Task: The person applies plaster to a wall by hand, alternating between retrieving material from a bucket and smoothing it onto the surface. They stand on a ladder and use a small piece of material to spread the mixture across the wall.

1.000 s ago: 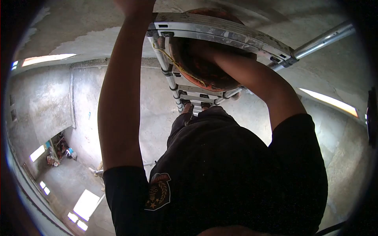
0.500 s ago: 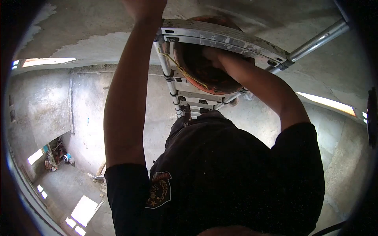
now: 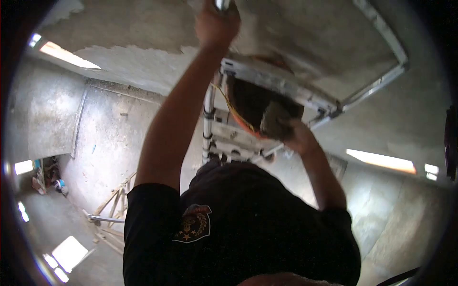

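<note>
- Hands: where are the 2 of them?
- Left hand (image 3: 217, 24) is up at full reach, fisted round a metal handle (image 3: 222, 4) against the plastered ceiling (image 3: 133, 28). Right hand (image 3: 295, 137) is lower, at the near rim of the orange basin (image 3: 245, 102), fingers curled on a grey lump (image 3: 273, 121); whether that is mortar or a tool, I cannot tell.
- And the basin?
- It sits just under the ladder's top step (image 3: 276, 85), ahead of the chest and between the arms. The right hand is touching it and the left is well apart, above.
- Room around it?
- The step's long edge slants across over the basin. The ladder rail (image 3: 208, 119) bounds its left side, and the open side is on the right.
</note>
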A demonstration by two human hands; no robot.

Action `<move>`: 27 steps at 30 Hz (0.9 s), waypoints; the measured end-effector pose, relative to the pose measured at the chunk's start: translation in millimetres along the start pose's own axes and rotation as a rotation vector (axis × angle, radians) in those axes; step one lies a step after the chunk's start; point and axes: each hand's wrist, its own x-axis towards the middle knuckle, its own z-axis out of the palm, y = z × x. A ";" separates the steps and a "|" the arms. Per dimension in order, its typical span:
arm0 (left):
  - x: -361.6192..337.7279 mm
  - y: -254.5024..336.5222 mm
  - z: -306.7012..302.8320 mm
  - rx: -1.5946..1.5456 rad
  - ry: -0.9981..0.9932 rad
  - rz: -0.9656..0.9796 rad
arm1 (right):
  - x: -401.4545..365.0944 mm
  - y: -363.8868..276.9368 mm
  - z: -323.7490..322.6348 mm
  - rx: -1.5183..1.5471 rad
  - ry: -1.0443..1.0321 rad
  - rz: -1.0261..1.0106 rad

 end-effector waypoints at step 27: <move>-5.4 17.9 -17.1 -0.158 -0.164 -0.155 | -87.2 -261.2 538.6 -1.123 0.483 -2.860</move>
